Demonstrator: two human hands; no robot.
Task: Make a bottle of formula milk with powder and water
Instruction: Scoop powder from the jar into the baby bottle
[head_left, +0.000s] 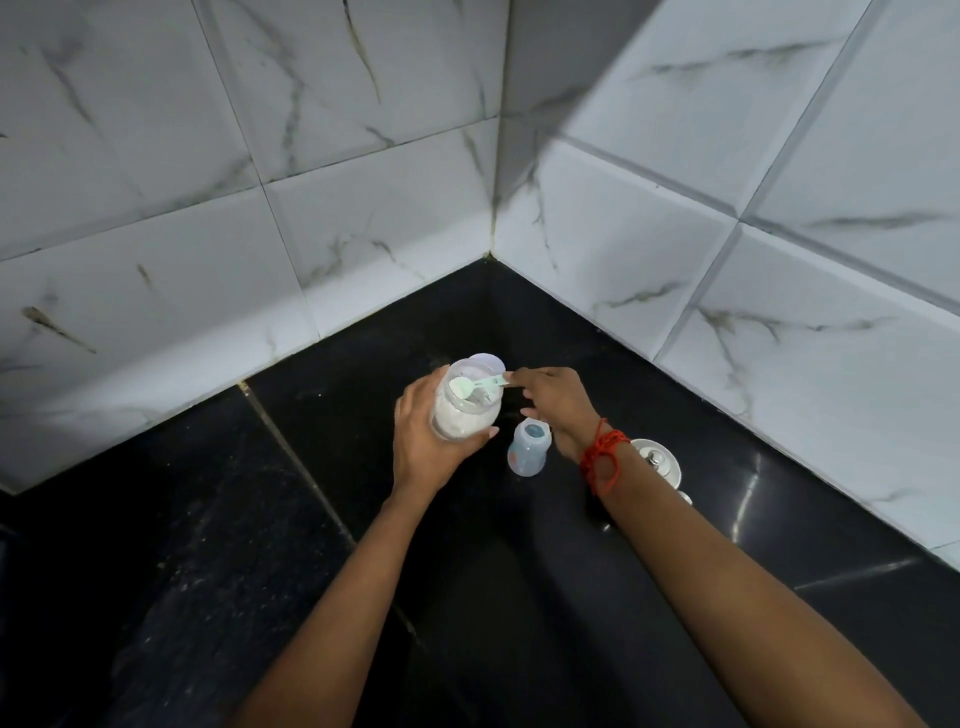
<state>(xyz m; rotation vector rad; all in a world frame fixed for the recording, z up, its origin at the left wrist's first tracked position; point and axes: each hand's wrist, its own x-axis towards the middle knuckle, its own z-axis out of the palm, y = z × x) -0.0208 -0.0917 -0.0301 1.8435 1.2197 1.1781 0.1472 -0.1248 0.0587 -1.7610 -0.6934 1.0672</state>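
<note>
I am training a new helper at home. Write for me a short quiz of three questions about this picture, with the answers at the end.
1. True or false: the baby bottle stands on the black counter with no cap on it.
2. Choose one: what does the right hand pinch? A) the handle of the green scoop; B) the neck of the bottle; C) a cloth.
3. Fill the gap: the left hand grips the clear jar, which holds white ____.

Key: 1 true; 2 A; 3 powder.
</note>
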